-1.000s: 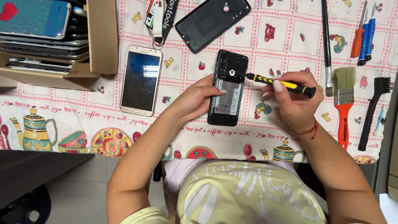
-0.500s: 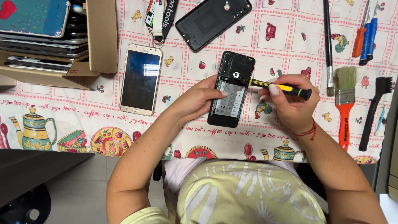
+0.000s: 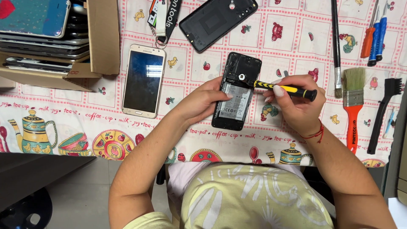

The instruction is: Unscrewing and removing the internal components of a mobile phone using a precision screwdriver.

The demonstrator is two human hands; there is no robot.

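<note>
The right hand [image 3: 296, 106] pinched a yellow-and-black screwdriver [image 3: 285, 88], its tip on the opened black phone [image 3: 235, 91] lying mid-table, which the left hand [image 3: 203, 101] gripped at its edge. A white label covered the phone's battery. Up left, a cardboard box [image 3: 101, 38] held stacked devices; a gold phone [image 3: 143, 80] lay beside it.

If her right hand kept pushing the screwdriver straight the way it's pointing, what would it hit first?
The right hand aims the screwdriver leftward, its tip at the opened phone near the top edge of the battery. It would likely meet the phone's inner frame there first, though whether the tip already touches is unclear.
</note>
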